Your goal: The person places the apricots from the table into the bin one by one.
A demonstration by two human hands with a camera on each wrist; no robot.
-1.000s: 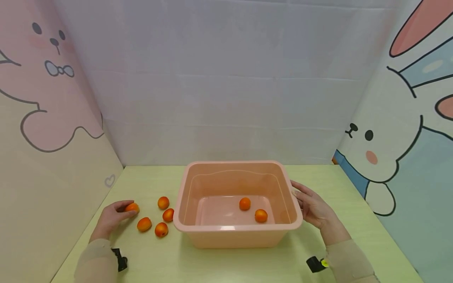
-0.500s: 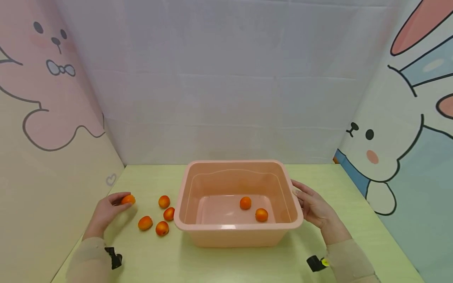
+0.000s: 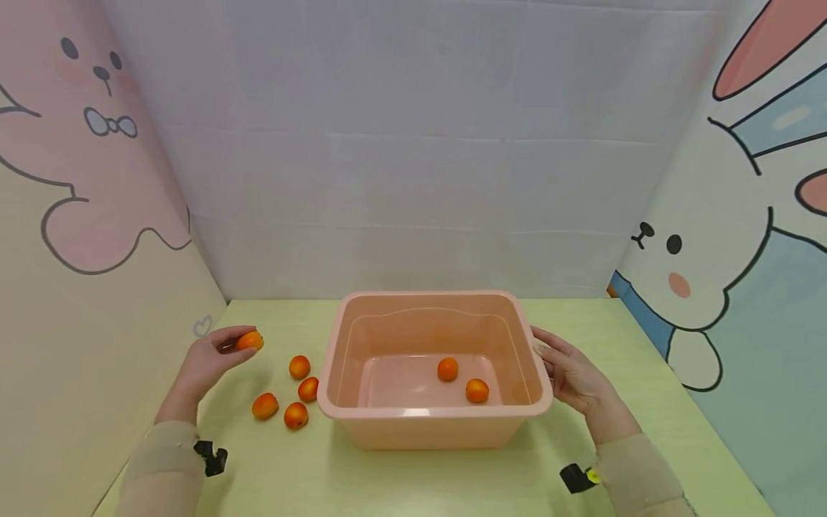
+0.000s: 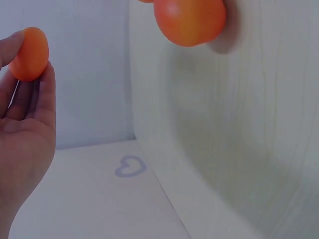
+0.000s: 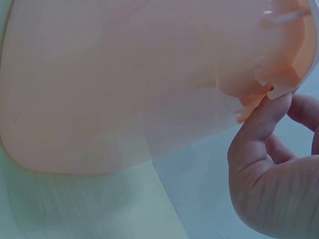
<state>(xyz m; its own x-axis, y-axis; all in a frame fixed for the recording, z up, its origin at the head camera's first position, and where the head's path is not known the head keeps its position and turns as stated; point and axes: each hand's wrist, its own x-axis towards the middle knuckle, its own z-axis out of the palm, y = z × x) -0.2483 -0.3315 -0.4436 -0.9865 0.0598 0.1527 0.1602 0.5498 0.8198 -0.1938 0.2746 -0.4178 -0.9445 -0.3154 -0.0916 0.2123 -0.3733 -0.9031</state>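
Observation:
My left hand [image 3: 205, 365] pinches a small smooth orange fruit [image 3: 250, 340] between thumb and fingertips, raised over the left side of the table. In the left wrist view the held fruit [image 4: 30, 54] is oval, with the thumb on one side and the fingers behind it. A pink plastic basin [image 3: 413, 414] stands in the middle, two similar fruits [image 3: 448, 369] on its floor. At its right side my right hand [image 3: 573, 373] grips the rim. The right wrist view shows that thumb [image 5: 264, 117] under the rim edge; some fingertips are hidden.
Several loose orange fruits [image 3: 296, 416] lie on the pale table [image 3: 271, 481] between my left hand and the basin. Close to the basin's left wall is one of them [image 3: 308, 389]. A white back wall [image 3: 413, 179] and printed side walls enclose the table.
My left hand has lifted the orange fruit off the table, first drawing slightly left, then moving farther back and right with it. The right hand and basin have stayed in place.

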